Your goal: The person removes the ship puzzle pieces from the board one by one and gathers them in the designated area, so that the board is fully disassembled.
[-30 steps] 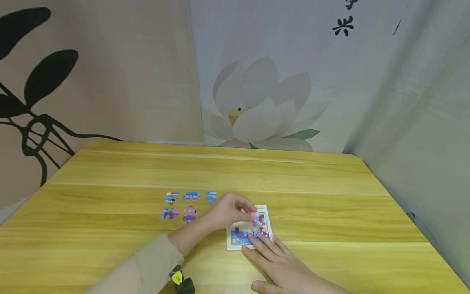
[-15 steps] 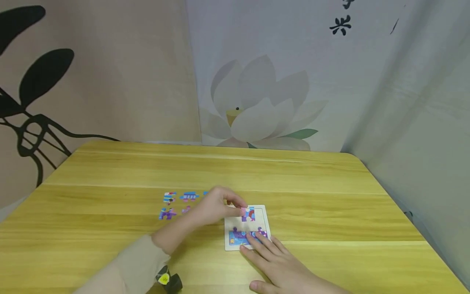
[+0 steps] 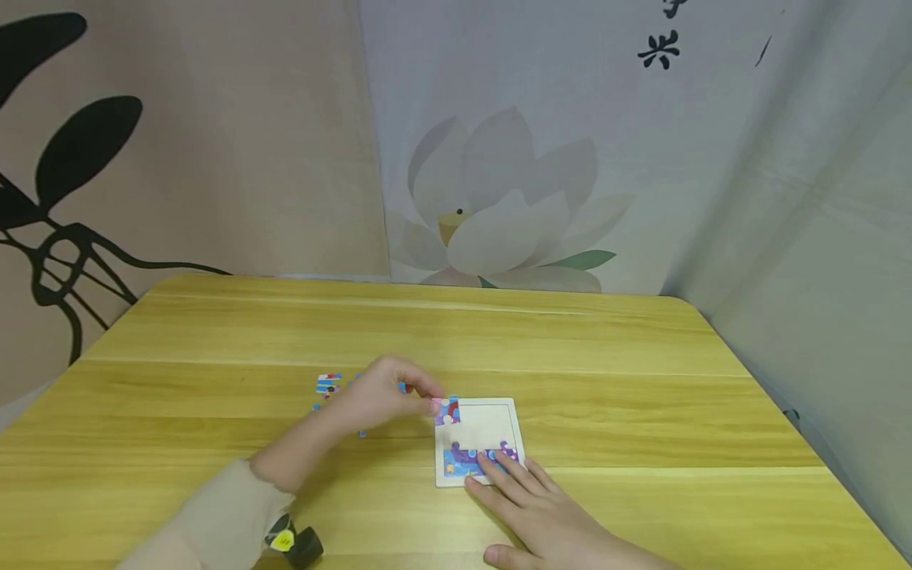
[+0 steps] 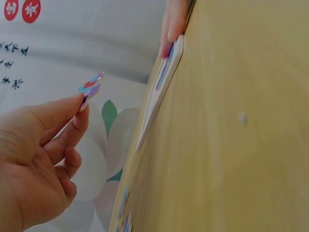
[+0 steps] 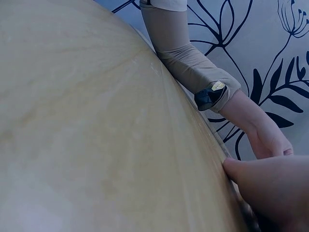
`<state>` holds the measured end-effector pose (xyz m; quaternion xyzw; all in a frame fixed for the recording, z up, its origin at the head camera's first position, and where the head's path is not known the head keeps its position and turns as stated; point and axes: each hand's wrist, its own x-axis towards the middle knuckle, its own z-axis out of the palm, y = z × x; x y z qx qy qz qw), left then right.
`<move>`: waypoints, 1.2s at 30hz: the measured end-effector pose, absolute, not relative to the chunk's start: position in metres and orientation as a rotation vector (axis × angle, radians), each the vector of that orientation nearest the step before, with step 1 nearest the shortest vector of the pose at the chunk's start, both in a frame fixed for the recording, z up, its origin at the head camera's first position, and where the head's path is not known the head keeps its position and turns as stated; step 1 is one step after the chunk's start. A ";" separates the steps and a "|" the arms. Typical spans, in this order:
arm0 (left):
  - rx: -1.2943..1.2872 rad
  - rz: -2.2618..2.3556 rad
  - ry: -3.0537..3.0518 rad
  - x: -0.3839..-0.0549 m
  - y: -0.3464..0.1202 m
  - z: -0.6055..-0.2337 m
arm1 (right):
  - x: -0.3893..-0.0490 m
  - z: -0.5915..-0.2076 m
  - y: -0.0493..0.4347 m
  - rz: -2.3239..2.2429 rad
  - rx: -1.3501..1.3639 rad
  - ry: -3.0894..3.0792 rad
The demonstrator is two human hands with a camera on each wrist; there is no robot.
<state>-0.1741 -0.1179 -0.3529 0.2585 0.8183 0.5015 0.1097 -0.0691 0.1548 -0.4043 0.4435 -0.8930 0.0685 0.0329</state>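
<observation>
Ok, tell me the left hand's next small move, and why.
I'd probably have the left hand lower its puzzle piece into the bare upper part of the tray: it holds the piece off the table, at the tray's upper-left corner in the head view, while the right hand touches the tray's lower part.

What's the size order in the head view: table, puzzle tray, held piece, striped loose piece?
1. Table
2. Puzzle tray
3. Held piece and striped loose piece: too alike to rank; the left hand covers an edge of the held one.
</observation>
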 end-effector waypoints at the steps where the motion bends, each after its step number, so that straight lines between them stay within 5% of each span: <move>1: 0.760 1.466 2.413 -0.174 -0.120 -0.353 | -0.069 -0.404 0.155 0.207 1.365 -2.747; 36: 0.728 1.228 2.531 -0.185 -0.158 -0.377 | -0.069 -0.403 0.154 0.246 1.376 -2.768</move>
